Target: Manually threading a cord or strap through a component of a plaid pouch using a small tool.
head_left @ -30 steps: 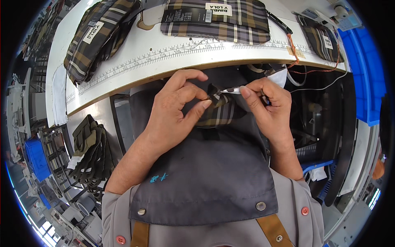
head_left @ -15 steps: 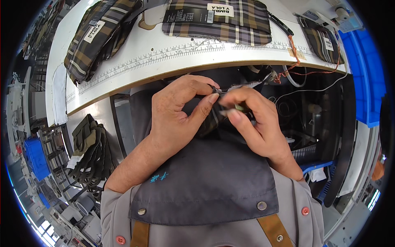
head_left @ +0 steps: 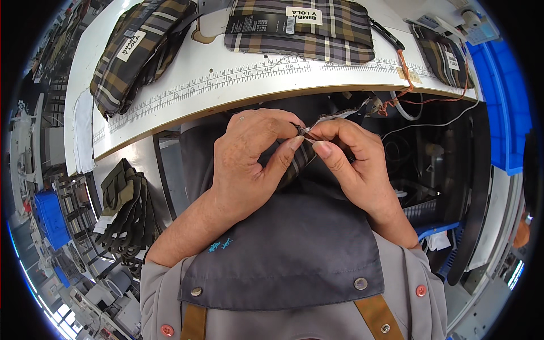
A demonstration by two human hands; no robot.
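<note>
- The fingers of the left hand (head_left: 246,161) are brought together, thumb against forefinger, pinching a small dark piece (head_left: 298,128).
- The fingers of the right hand (head_left: 360,164) are nearly closed just beside them, thumb and forefinger tips close together; I cannot tell what, if anything, they grip.
- The small dark piece sits between the two hands, near the table's front edge and above the person's lap.
- A thin white strip (head_left: 338,115) with a dark edge runs from the fingertips up toward the right.
- Below the fingertips, partly hidden by the hands, is some plaid cloth (head_left: 298,166).
- Nearer the body lies the flap of a dark grey apron (head_left: 283,246), with a metal snap at each lower corner.
- Beyond the hands is a white table (head_left: 187,68) with a ruler scale along its front.
- Three plaid pieces (head_left: 300,45) rest on it, at left, middle and right, each with a pale label.
- Between the middle and right ones lies a black tool (head_left: 387,34), an orange cord (head_left: 403,73) at its lower end.
- A blue bin (head_left: 498,113) stands past the table's right end.
- Folded olive and dark cloths (head_left: 122,198) hang at the left.
</note>
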